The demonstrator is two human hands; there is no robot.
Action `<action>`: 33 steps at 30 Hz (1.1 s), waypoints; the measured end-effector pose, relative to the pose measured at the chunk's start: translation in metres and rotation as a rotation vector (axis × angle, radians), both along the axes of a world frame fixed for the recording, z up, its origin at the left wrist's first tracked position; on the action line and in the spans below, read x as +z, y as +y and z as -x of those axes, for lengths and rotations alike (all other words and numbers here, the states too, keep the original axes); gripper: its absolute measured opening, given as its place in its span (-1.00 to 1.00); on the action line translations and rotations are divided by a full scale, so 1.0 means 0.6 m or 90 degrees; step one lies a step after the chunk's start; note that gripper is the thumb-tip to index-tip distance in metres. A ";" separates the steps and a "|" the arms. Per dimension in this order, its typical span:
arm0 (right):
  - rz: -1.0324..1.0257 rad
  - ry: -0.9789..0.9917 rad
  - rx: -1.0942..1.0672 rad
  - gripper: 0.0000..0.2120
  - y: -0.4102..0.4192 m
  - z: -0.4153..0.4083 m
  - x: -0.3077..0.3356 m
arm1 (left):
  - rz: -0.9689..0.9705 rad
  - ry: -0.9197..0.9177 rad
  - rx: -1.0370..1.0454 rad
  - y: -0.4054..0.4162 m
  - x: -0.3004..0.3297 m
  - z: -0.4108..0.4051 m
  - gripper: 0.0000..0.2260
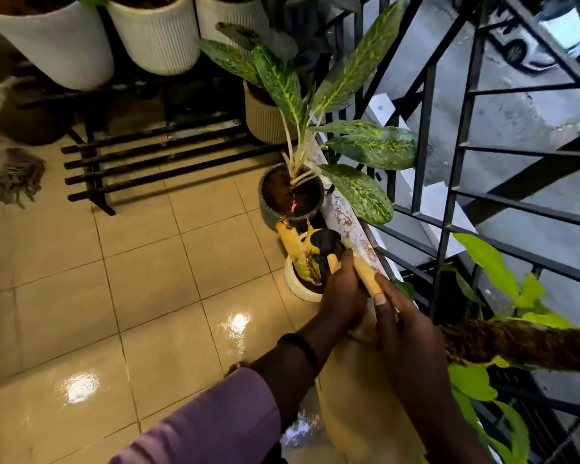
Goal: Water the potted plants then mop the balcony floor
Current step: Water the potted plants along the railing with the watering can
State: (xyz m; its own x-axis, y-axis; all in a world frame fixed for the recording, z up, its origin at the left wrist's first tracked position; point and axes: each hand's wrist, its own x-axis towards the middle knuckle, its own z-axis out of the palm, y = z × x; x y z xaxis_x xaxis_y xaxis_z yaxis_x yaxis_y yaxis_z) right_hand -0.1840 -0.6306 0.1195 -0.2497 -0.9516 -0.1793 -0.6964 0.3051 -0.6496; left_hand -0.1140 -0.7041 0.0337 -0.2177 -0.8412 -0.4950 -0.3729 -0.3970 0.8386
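both hands [375,306] grip smooth beige watering can [359,390] over ribbed white pot [295,286]

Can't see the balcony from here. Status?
Both hands, left and right, grip the watering can. Spout over small white pot. Nothing blocking.

Counted six plant pots [292,195], three white ones at eleven o'clock; two hands [342,296]; one mop [12,177].
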 end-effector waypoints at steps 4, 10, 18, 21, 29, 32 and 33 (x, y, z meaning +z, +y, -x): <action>-0.023 0.004 0.006 -0.63 -0.026 -0.005 0.001 | -0.024 0.013 0.012 -0.020 -0.010 -0.004 -0.39; -0.044 0.024 0.011 -0.64 -0.042 -0.012 0.001 | -0.036 0.015 0.019 -0.032 -0.020 -0.008 -0.40; -0.050 0.032 0.003 -0.62 -0.046 -0.011 -0.011 | -0.033 0.010 0.018 -0.037 -0.027 -0.006 -0.41; -0.042 0.012 -0.013 -0.62 -0.041 -0.012 -0.014 | -0.028 0.017 0.018 -0.033 -0.027 -0.006 -0.42; -0.031 -0.020 -0.028 -0.62 -0.031 0.000 -0.022 | -0.019 0.026 0.014 -0.029 -0.027 0.001 -0.39; -0.028 -0.024 -0.034 -0.61 -0.026 0.002 -0.029 | -0.022 0.016 0.004 -0.031 -0.031 0.004 -0.39; -0.028 -0.026 -0.037 -0.61 -0.025 0.003 -0.032 | -0.024 0.012 0.001 -0.031 -0.032 0.004 -0.39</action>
State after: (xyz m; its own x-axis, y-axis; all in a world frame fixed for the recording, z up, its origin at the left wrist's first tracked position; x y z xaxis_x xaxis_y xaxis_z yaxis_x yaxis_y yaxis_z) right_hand -0.1859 -0.6456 0.1004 -0.2966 -0.9264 -0.2318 -0.6496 0.3736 -0.6622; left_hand -0.1165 -0.7228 0.0144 -0.2256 -0.8228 -0.5216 -0.3566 -0.4285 0.8302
